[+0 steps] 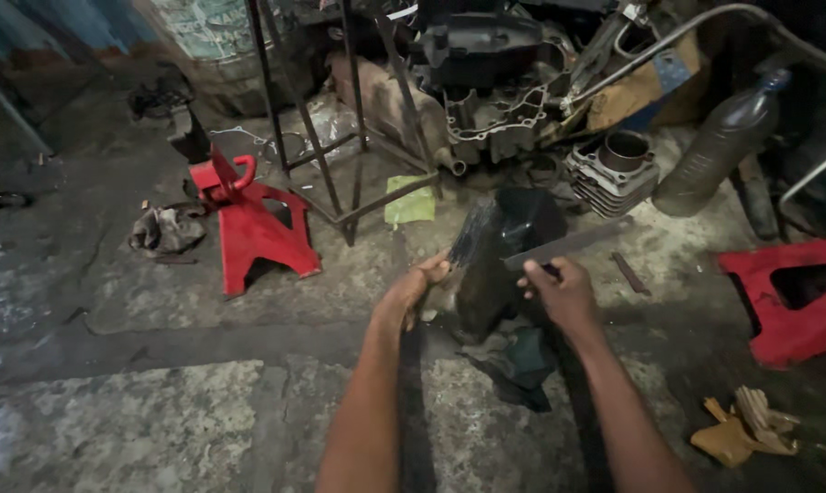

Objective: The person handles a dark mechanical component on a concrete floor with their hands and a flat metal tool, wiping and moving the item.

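Two bare forearms reach forward over a stained, cracked concrete floor (157, 411). The left hand (411, 290) is closed around the near edge of a black moulded plastic part (495, 265), which stands on the floor between the two hands and looks blurred at its top. The right hand (563, 290) is clamped on the handle end of a long flat grey blade (573, 243), which slants up and away to the right from the fingers and lies against the black part. Just below the hands a dark rag (520, 365) lies crumpled on the floor. To the right of the right hand, low and near, sits a small heap of torn brown cardboard scraps (741, 427). Beyond that, further right, is one red plastic stool (792, 297) with an oval cut-out. To the left of the left hand, well apart, stands one red metal jack stand (248, 224), with a grey rag (164, 228) beside it. Past the hands, a thin rusty metal frame (340, 119) rises from the floor, and a pale green bag (410, 203) lies at its foot. Farther still are one finned engine cylinder (614, 169), one dark engine case (490, 82) and one cloudy plastic bottle (719, 146), lying tilted. The room is dim and cluttered.
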